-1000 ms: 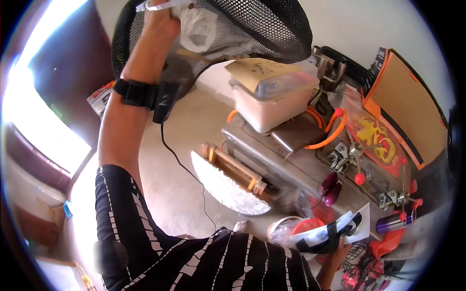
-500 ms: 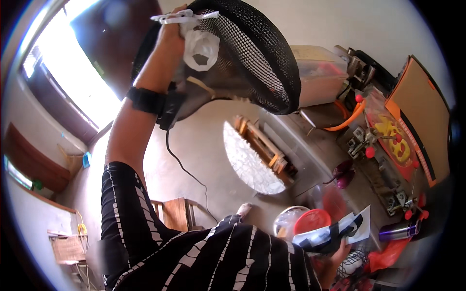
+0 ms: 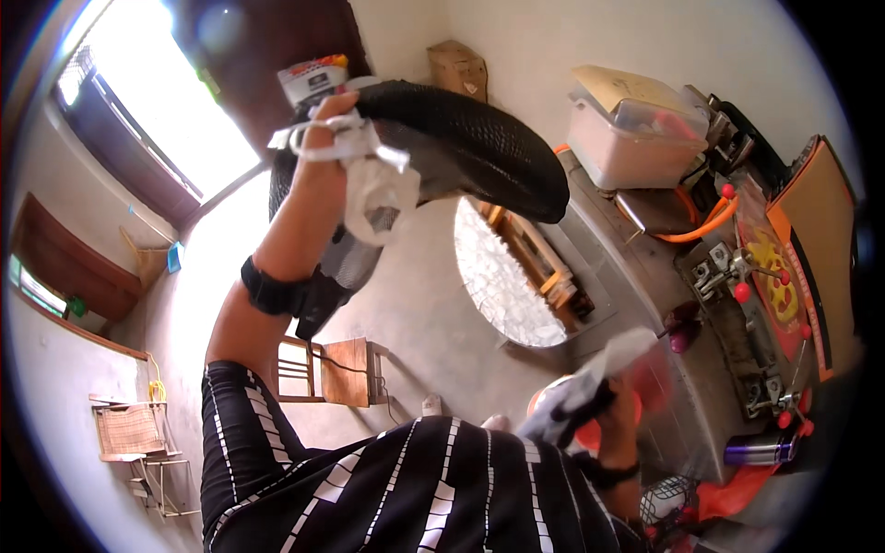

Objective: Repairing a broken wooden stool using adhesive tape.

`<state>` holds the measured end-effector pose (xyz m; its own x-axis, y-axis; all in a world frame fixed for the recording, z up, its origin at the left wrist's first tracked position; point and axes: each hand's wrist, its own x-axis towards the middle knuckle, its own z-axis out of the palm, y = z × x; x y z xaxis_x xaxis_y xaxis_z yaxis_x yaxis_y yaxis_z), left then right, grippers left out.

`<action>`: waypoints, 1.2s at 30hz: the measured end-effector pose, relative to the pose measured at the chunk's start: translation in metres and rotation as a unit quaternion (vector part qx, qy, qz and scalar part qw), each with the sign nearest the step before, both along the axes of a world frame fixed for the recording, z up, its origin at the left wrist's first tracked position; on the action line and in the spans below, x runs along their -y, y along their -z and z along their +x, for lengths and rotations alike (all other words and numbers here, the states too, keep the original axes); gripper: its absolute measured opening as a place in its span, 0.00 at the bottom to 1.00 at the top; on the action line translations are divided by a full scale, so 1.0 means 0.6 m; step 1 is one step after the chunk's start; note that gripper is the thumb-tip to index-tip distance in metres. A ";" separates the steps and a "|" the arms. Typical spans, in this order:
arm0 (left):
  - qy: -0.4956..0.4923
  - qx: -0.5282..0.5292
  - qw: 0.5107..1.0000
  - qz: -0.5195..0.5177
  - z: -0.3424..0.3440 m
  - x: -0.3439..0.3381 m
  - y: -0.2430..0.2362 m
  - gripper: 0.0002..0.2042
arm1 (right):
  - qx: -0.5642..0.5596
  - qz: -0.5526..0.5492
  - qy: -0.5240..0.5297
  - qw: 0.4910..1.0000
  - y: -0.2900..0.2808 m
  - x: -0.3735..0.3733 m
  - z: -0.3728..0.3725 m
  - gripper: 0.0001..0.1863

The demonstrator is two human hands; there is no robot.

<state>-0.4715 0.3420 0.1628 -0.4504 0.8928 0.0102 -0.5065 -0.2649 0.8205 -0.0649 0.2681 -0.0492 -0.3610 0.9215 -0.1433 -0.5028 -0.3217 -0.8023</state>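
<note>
My left hand point(image 3: 330, 120), raised at upper left, is closed on a black mesh, basket-like thing point(image 3: 498, 152) with a thick dark rim. A thin white plastic bag point(image 3: 380, 198) hangs by its handles at that hand. Just beyond the fingers shows a white packet point(image 3: 312, 81) with an orange top; whether the hand holds it I cannot tell. At lower right my right hand point(image 3: 616, 419) grips a floppy white and dark plastic packet point(image 3: 564, 398), blurred by motion. Below it a red and white bucket point(image 3: 546, 392) is partly hidden.
A round tray of white pieces point(image 3: 502, 276) stands beside a grey table point(image 3: 636, 276). On the table are a clear plastic box point(image 3: 631, 147), metal clamps with red knobs point(image 3: 719, 267), an onion point(image 3: 680, 339) and a purple flask point(image 3: 761, 450). A wooden chair point(image 3: 346, 370) stands on the floor.
My right hand has moved left and up with the packet, over the bucket. My left hand is lower in the picture, and the mesh thing has tilted and looks flatter.
</note>
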 end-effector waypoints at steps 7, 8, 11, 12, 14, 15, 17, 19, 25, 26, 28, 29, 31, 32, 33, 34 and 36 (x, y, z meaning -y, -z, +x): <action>-0.007 -0.006 0.998 0.067 -0.045 0.115 0.193 0.10 | -0.281 0.097 -0.273 0.915 0.053 -0.106 -0.265 0.30; 0.025 -0.070 0.997 -0.008 -0.073 0.137 0.246 0.10 | -0.258 0.028 -0.200 0.945 0.056 -0.102 -0.283 0.29; -0.003 -0.575 0.803 0.159 -0.092 0.172 0.294 0.12 | -0.370 -0.046 -0.197 0.907 0.102 -0.107 -0.272 0.29; 0.165 -0.336 0.926 -0.059 -0.115 0.189 0.359 0.12 | -0.335 -0.055 -0.153 0.928 0.111 -0.110 -0.262 0.28; 0.163 -0.192 0.930 -0.268 -0.098 0.196 0.394 0.10 | -0.274 -0.063 -0.091 0.955 0.103 -0.120 -0.260 0.24; 0.169 -0.170 0.908 -0.343 -0.079 0.193 0.373 0.10 | -0.251 -0.061 -0.068 0.964 0.100 -0.123 -0.260 0.21; 0.235 -0.178 0.913 -0.283 -0.077 0.211 0.407 0.15 | -0.105 0.078 -0.008 0.991 0.090 -0.127 -0.270 0.20; 0.349 -0.218 0.845 -0.341 -0.072 0.222 0.437 0.18 | -0.180 0.025 -0.020 0.983 0.064 -0.154 -0.278 0.20; 0.507 -0.256 0.816 -0.106 -0.050 0.277 0.559 0.21 | -0.199 0.054 -0.048 0.977 0.010 -0.244 -0.288 0.21; 0.569 -0.225 0.777 -0.151 -0.056 0.287 0.571 0.21 | -0.198 0.058 -0.050 0.977 0.004 -0.251 -0.282 0.22; 0.638 -0.193 0.724 -0.179 -0.064 0.302 0.608 0.22 | -0.192 0.063 -0.059 0.978 -0.004 -0.260 -0.276 0.22; 0.610 -0.199 0.741 -0.198 -0.069 0.312 0.618 0.23 | -0.192 0.062 -0.065 0.977 -0.005 -0.266 -0.274 0.22; 0.580 -0.133 0.769 -0.235 -0.076 0.319 0.622 0.18 | -0.191 0.054 -0.074 0.977 -0.008 -0.272 -0.268 0.22; 0.567 -0.120 0.772 -0.262 -0.080 0.316 0.606 0.18 | -0.185 0.055 -0.078 0.978 -0.008 -0.274 -0.265 0.23; 0.547 -0.076 0.792 -0.261 -0.080 0.316 0.629 0.19 | -0.181 0.054 -0.078 0.979 -0.010 -0.275 -0.260 0.23; 0.525 -0.127 0.802 -0.255 -0.075 0.311 0.626 0.18 | -0.178 0.049 -0.083 0.979 -0.007 -0.275 -0.259 0.23; 0.500 -0.178 0.811 -0.247 -0.066 0.295 0.616 0.18 | -0.176 0.041 -0.088 0.980 -0.003 -0.280 -0.253 0.23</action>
